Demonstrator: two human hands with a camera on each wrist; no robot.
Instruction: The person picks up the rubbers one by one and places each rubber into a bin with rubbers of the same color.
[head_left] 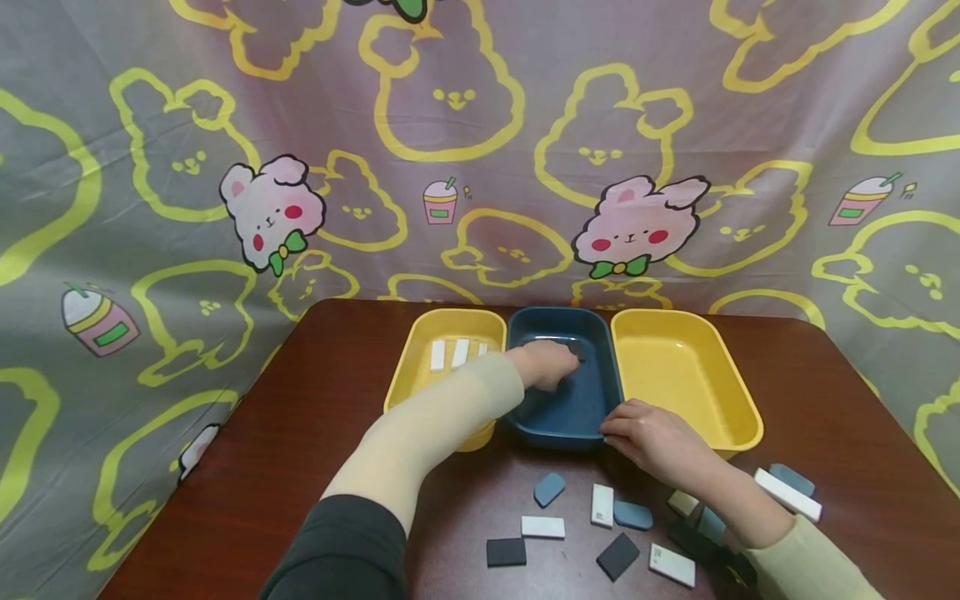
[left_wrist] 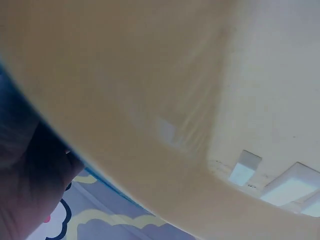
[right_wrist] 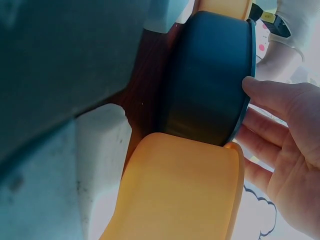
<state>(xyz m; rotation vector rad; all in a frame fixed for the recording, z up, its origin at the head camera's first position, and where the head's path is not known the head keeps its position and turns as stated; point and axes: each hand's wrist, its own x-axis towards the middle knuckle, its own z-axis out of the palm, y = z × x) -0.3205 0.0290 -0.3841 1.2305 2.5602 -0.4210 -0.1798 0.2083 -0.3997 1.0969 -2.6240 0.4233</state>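
Note:
My left hand (head_left: 548, 364) reaches down into the dark blue bin (head_left: 564, 438), near its far end. A dark block (head_left: 576, 347) shows just past its fingers; whether they pinch it is hidden. In the left wrist view, part of that hand (left_wrist: 35, 185) appears in shadow behind a bin wall. My right hand (head_left: 654, 433) grips the blue bin's near right corner, its thumb (right_wrist: 260, 90) at the rim in the right wrist view. White blocks (head_left: 460, 353) stand in a row inside the left yellow bin (head_left: 397, 392).
Another yellow bin (head_left: 738, 392) adjoins the blue one on the right. In front lie several eraser-like blocks: white (head_left: 543, 527), blue (head_left: 550, 489) and black (head_left: 506, 552). More blocks, including a long white one (head_left: 787, 494), lie around my right forearm. A patterned curtain (head_left: 480, 192) hangs behind the table.

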